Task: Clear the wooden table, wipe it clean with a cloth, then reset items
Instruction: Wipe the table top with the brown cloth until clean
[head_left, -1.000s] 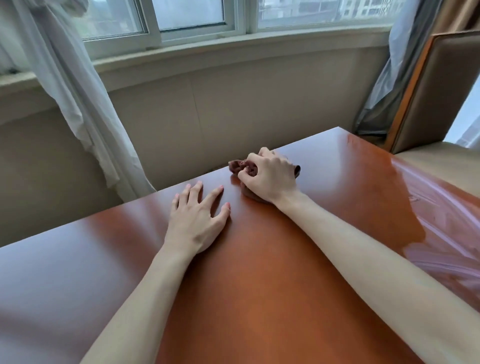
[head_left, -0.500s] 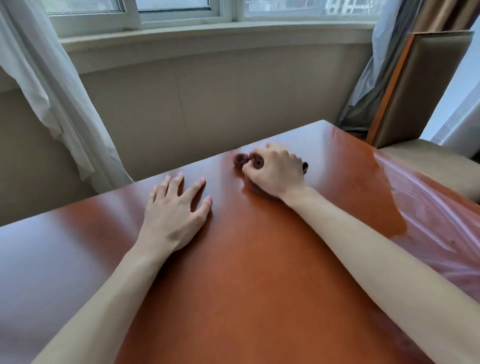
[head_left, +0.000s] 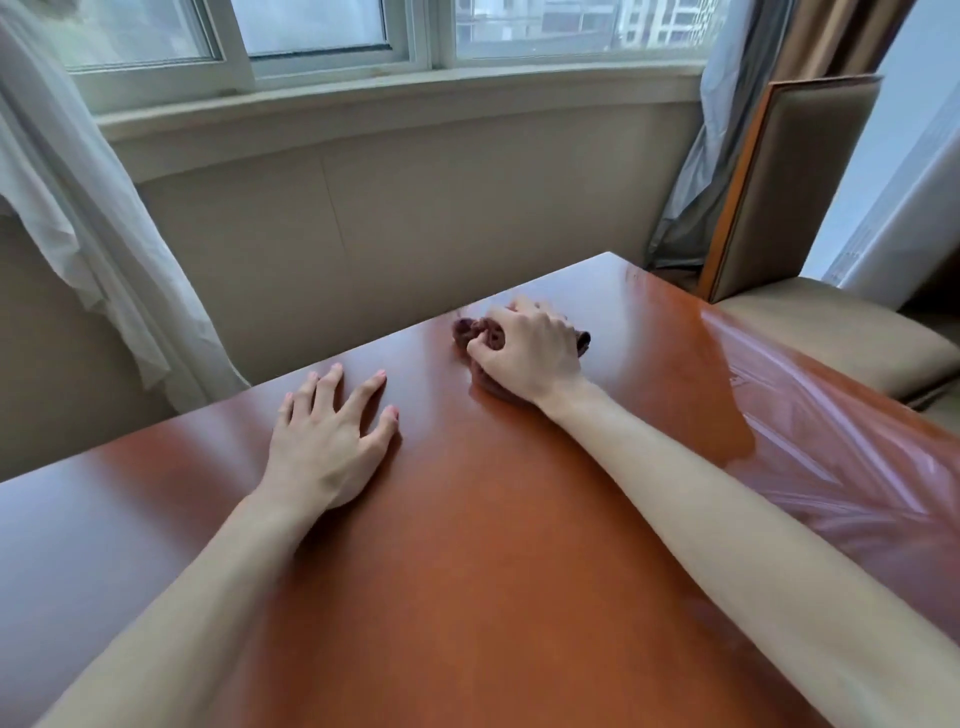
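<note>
A glossy reddish wooden table (head_left: 493, 545) fills the lower view. Near its far edge my right hand (head_left: 530, 353) grips a bunched dark brown cloth (head_left: 475, 335) and presses it on the tabletop; most of the cloth is hidden under the palm. My left hand (head_left: 330, 441) rests flat on the wood with fingers spread, to the left of the cloth and nearer to me, holding nothing.
A padded chair (head_left: 795, 192) with a wooden frame stands at the table's far right corner. White curtains (head_left: 78, 218) hang at the left, grey ones at the right. A beige wall and window sill (head_left: 395, 104) run behind the far edge.
My right hand with the cloth has stayed near the far edge, shifting slightly. My left hand stays flat on the wood. The view has tilted a little.
</note>
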